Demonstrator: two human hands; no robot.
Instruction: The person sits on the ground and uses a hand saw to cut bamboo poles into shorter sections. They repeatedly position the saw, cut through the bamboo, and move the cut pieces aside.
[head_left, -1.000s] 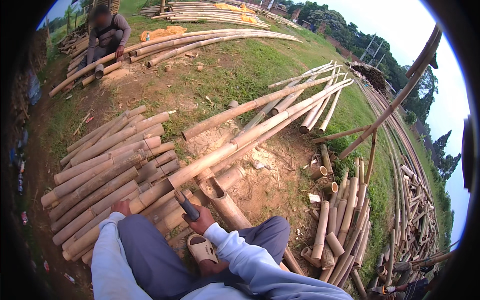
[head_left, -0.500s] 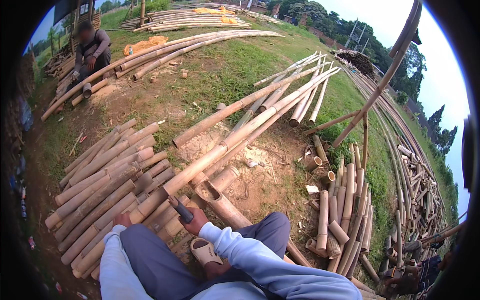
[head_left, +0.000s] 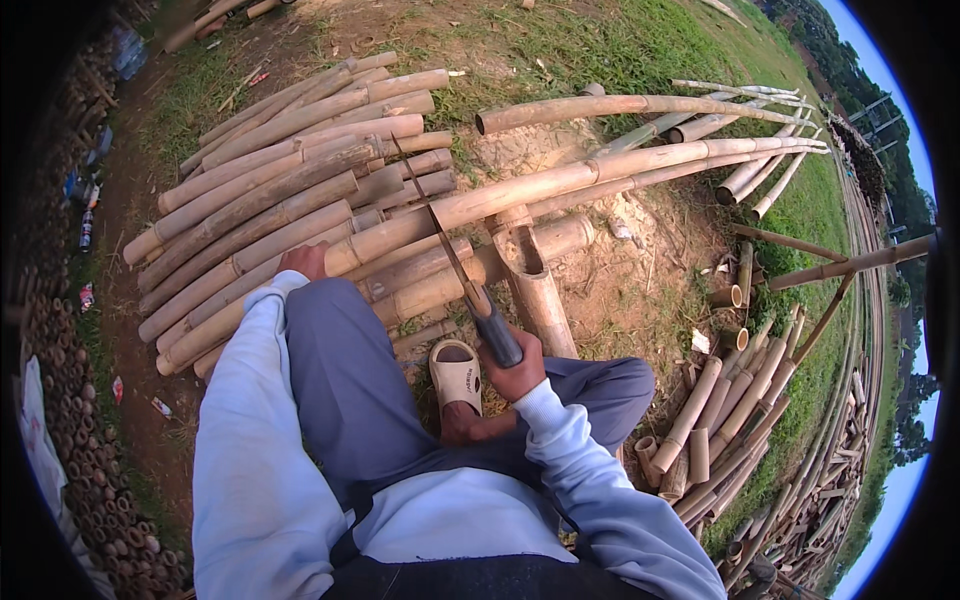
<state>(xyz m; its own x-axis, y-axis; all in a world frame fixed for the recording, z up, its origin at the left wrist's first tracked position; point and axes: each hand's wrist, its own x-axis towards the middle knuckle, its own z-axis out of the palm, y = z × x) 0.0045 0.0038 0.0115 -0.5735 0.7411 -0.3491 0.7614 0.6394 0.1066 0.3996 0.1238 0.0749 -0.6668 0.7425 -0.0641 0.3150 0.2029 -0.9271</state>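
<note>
My right hand (head_left: 517,366) is closed round the dark handle of a handsaw (head_left: 491,330). Its long, thin blade points up and away, crossing a long bamboo pole (head_left: 560,180). Whether the teeth touch the pole I cannot tell. Near the pole's close end, my left hand (head_left: 305,260) grips it beside my left knee, its fingers partly hidden. The pole runs from lower left to upper right. Just right of the blade, a thick bamboo piece with a notch cut in it (head_left: 535,285) slants beneath the pole.
Several cut bamboo lengths (head_left: 255,165) lie side by side at left. More short pieces (head_left: 715,410) are stacked at right, beside a slanted bamboo post (head_left: 850,268). Sawdust (head_left: 620,225) covers the ground beyond the notched piece. My sandalled foot (head_left: 456,385) rests between my knees.
The view has tilted down and turned. The saw, earlier showing mostly its handle, now has its blade lying across the pole. My left hand still grips the pole.
</note>
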